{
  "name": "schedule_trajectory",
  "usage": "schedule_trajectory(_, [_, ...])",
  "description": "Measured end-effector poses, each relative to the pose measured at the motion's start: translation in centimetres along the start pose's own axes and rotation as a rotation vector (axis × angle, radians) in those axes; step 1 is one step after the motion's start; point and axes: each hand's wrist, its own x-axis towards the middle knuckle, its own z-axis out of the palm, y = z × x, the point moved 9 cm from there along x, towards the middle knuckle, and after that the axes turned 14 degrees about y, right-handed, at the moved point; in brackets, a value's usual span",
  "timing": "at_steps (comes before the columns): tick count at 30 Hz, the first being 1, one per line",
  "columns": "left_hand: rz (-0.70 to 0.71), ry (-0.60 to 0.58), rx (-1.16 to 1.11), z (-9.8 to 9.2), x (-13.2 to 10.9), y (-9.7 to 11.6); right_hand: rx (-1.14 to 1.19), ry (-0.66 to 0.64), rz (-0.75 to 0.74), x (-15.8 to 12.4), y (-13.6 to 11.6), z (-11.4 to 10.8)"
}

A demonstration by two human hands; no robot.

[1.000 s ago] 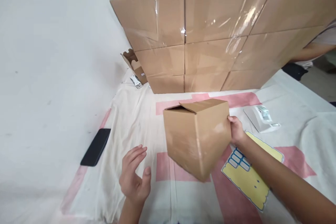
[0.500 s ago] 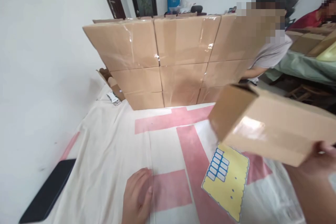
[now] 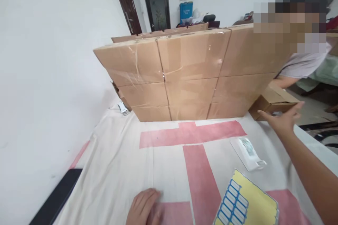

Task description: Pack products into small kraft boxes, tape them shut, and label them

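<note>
My right hand (image 3: 285, 121) reaches to the far right of the table. Its thumb and fingers span the near end of a small cardboard box (image 3: 282, 96), which sits beside the right end of the box stack. My left hand (image 3: 145, 205) lies on the white and pink tablecloth (image 3: 169, 168) at the bottom, holding nothing, its fingers loosely bent and the thumb apart. Between the hands lies a yellow sheet of blue-edged labels (image 3: 260, 200), partly cut off by the frame. Beyond it is a white plastic packet (image 3: 248, 153) with a greenish patch.
Taped cardboard boxes (image 3: 191, 93) form a wall across the back of the table. A black flat object (image 3: 56, 197) lies at left by the white wall. A small packet (image 3: 123, 108) sits near the stack's left end. Another person (image 3: 303, 65) is behind the boxes at right.
My right hand has carried the cardboard box forward and set it down beside the stack, uncovering the white packet. My left hand stays on the cloth. The view has shifted.
</note>
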Motion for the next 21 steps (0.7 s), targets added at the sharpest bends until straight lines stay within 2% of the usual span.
schedule_trajectory(2, [-0.044,0.021,-0.02,-1.1,0.1,-1.4,-0.021,-0.042,-0.013,0.0,-1.6,1.6])
schedule_trajectory(3, [-0.097,0.036,-0.025,-1.9,0.3,-2.7,-0.002,0.0,-0.024,-0.2,-2.5,1.5])
schedule_trajectory(5, [-0.278,0.088,-0.041,-3.7,0.6,-6.9,0.122,0.204,-0.093,-2.1,-4.8,-0.5])
schedule_trajectory(6, [-0.427,0.122,-0.066,-4.4,0.7,-9.9,0.222,0.32,-0.158,-4.3,-6.5,-1.8])
schedule_trajectory(7, [-0.587,0.162,-0.096,-5.0,0.9,-13.3,0.343,0.401,-0.28,-7.4,-8.9,-3.0])
schedule_trajectory(8, [-0.768,0.203,-0.142,-5.2,1.0,-16.9,0.464,0.415,-0.455,-11.5,-12.1,-3.7])
schedule_trajectory(9, [-0.965,0.23,-0.201,-4.8,1.0,-20.8,0.576,0.339,-0.613,-16.2,-15.4,-3.6])
schedule_trajectory(10, [-1.033,0.259,-0.208,-4.5,2.0,-24.0,0.663,0.167,-0.756,-21.5,-19.0,-2.6])
schedule_trajectory(11, [-1.073,0.282,-0.203,-3.8,3.3,-27.1,0.677,-0.068,-0.872,-27.3,-22.7,-0.7])
schedule_trajectory(13, [-1.162,0.294,-0.187,-1.5,6.3,-33.0,0.777,-0.454,-1.068,-39.2,-29.2,2.7])
schedule_trajectory(15, [-1.228,0.272,-0.176,1.4,9.4,-37.7,0.785,-0.84,-1.08,-49.4,-34.5,7.7])
schedule_trajectory(16, [-1.246,0.255,-0.166,2.9,11.0,-39.4,0.733,-0.982,-1.033,-53.3,-36.7,10.7])
schedule_trajectory(17, [-1.25,0.234,-0.157,4.2,12.6,-40.8,0.654,-1.054,-0.969,-56.2,-38.5,13.8])
schedule_trajectory(18, [-1.247,0.212,-0.144,5.3,13.9,-41.7,0.534,-1.065,-0.893,-58.1,-40.1,17.0])
schedule_trajectory(19, [-1.243,0.191,-0.122,6.2,15.1,-42.4,0.395,-1.02,-0.8,-59.0,-41.2,19.9])
schedule_trajectory(21, [-1.234,0.136,-0.051,7.4,16.4,-42.9,0.304,-0.948,-0.728,-60.0,-43.7,23.9])
